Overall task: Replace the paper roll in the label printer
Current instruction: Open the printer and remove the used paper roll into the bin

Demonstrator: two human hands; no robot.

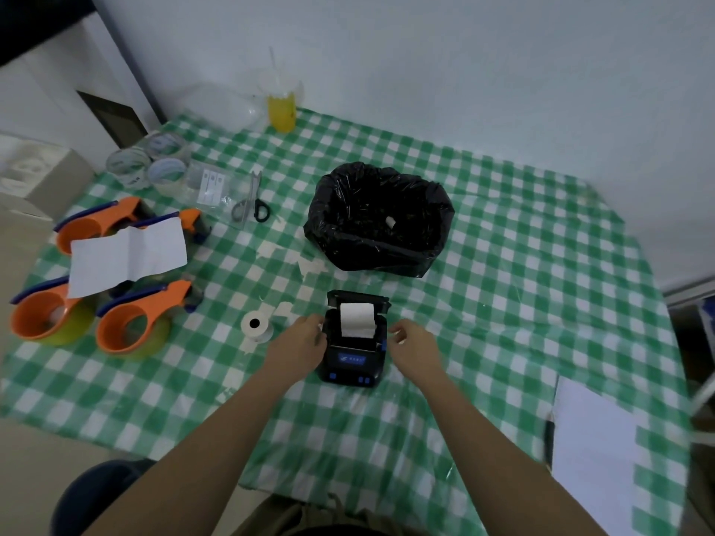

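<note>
The small black label printer (351, 359) sits on the checked tablecloth with its lid open toward the back. A white paper roll (356, 319) lies in its bay, a strip of paper running up against the lid. My left hand (300, 342) rests against the printer's left side, fingers curled. Just off the printer's right side is my right hand (416, 342), fingers loosely bent and holding nothing. A second white paper roll (255, 325) stands on the cloth left of the printer.
A bin lined with a black bag (377, 216) stands behind the printer. Several orange tape dispensers (116, 319) and a white sheet (127, 253) lie at the left. Scissors (251, 199), tape rolls (151, 164) and a yellow drink cup (282, 106) are farther back. White paper (596, 450) lies right.
</note>
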